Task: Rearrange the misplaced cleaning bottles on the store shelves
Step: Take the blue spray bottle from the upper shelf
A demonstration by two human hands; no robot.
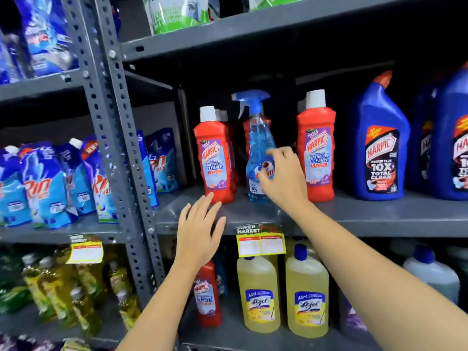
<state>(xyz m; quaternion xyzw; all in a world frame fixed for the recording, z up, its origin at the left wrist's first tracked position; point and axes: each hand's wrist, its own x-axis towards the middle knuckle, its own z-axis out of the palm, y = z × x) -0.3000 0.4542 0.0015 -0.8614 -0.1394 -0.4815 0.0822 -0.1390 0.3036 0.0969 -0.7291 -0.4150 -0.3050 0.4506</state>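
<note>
L hand (200, 224) flat, fingers together; R hand (283, 173) fingers curled at clear blue spray bottle (258, 148).

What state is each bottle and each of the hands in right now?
Blue spray bottle: upright between the red bottles, right hand at its label.
Red bottle on the left: upright, capped.
Red bottle on the right: upright, capped.
Blue bottle: upright, red cap on.
Left hand: open, empty.
Right hand: fingers curled at the spray bottle; grip unclear.
</note>
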